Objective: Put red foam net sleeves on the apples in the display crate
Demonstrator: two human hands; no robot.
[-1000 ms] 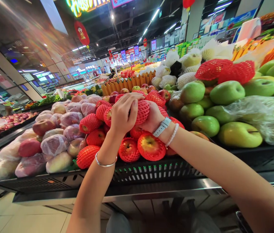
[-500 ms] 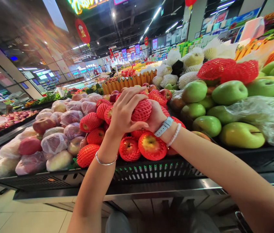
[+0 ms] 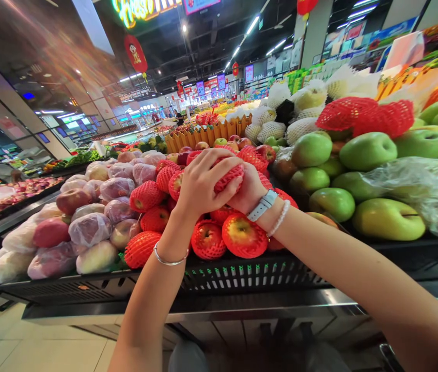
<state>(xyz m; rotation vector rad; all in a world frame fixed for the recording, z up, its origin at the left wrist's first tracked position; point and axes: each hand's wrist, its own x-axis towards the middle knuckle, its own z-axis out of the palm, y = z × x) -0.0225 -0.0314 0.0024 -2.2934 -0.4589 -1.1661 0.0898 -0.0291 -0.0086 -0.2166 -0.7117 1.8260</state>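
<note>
Head view, supermarket produce stand, read left to right.

Far left: a chilled case of reddish goods (image 3: 17,194), too blurred to identify. Beside it, on the stand, lies a bank of film-wrapped fruit (image 3: 89,230), pale and pink-red, the kind not clear through the plastic. A black slotted tray rim (image 3: 242,274) runs along the front of the tabletop, above a steel edge (image 3: 188,310).

Centre: red foam-netted apples (image 3: 207,239) are piled behind that rim. The left arm enters from the bottom centre, with a silver bangle (image 3: 170,261) at the wrist. The left hand (image 3: 203,183) is closed over a foam-netted apple (image 3: 229,178), fingers wrapped across the top of the net. The right hand (image 3: 249,192) is cupped against the apple's far side, gripping it too; a white watch band (image 3: 263,205) and a bead bracelet (image 3: 280,218) sit at that wrist. The apple is held between the two hands, just above the pile, and is mostly hidden by the net and fingers. Neither hand is released.

Right: large green apples (image 3: 368,151) are heaped beyond the right hand, partly under a clear plastic bag (image 3: 408,196). Loose red foam nets (image 3: 362,116) lie on top, and white-netted melons (image 3: 300,130) stand behind.
</note>
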